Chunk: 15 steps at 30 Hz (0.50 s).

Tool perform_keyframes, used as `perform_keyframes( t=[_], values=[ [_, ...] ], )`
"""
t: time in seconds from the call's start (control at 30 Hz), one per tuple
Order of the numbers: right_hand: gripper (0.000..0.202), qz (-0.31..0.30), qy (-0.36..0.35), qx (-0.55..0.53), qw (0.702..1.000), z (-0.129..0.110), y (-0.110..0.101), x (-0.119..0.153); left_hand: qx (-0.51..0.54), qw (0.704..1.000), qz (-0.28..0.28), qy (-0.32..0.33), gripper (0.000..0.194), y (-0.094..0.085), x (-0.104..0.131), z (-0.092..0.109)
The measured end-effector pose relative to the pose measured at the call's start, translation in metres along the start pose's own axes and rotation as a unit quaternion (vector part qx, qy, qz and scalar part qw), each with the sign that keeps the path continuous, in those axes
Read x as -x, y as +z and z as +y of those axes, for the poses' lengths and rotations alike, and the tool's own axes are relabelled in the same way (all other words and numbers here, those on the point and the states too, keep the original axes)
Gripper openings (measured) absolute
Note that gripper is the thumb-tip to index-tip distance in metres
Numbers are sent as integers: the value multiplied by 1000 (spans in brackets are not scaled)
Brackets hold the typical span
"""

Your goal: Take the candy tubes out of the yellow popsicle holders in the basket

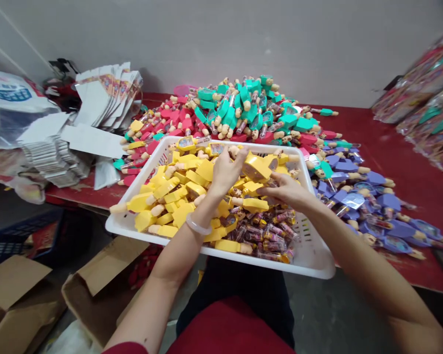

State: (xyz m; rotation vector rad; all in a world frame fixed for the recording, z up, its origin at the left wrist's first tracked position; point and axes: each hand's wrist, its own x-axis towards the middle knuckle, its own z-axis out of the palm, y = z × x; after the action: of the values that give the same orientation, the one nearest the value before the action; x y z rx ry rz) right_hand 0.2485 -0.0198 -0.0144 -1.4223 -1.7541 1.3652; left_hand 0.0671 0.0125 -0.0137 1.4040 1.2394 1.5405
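A white plastic basket (319, 258) holds a heap of yellow toys (177, 194) with beige knob-like ends. Small clear tubes with purple and yellow contents (273, 238) lie at its near right side. Above the heap, my left hand (227, 172) is closed round the beige end of a raised yellow toy (257, 167), its fingers partly hidden. My right hand (288, 189) is just right of that toy, its fingers apart and stretched toward the pile. Its fingertips are close to other yellow pieces, and whether they touch is hard to see.
Behind the basket, green toys (249, 105) and red toys (173, 120) form a mound on the red table (391, 157). Purple toys (384, 206) spread to the right. White cards (49, 155) are stacked left. Packed bags (435, 98) line the right. Cardboard boxes (96, 290) stand below.
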Motion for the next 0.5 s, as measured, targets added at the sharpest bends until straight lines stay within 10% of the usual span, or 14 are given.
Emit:
perform_keyframes(
  t=[0.17, 0.33, 0.43, 0.5],
  values=[
    [54, 204, -36, 249, 946, 22, -27, 20, 31, 994, 26, -105, 41, -26, -27, 1],
    [23, -132, 30, 506, 852, 55, 9, 44, 150, 979, 67, -117, 48, -44, -63, 15],
    [20, -184, 49, 566, 802, 73, 39, 46, -7, 996, -76, -49, 52, -18, -38, 14],
    [19, -175, 44, 584, 791, 81, 52, 46, -212, 937, -278, -11, 46, 5, -7, 7]
  ],
)
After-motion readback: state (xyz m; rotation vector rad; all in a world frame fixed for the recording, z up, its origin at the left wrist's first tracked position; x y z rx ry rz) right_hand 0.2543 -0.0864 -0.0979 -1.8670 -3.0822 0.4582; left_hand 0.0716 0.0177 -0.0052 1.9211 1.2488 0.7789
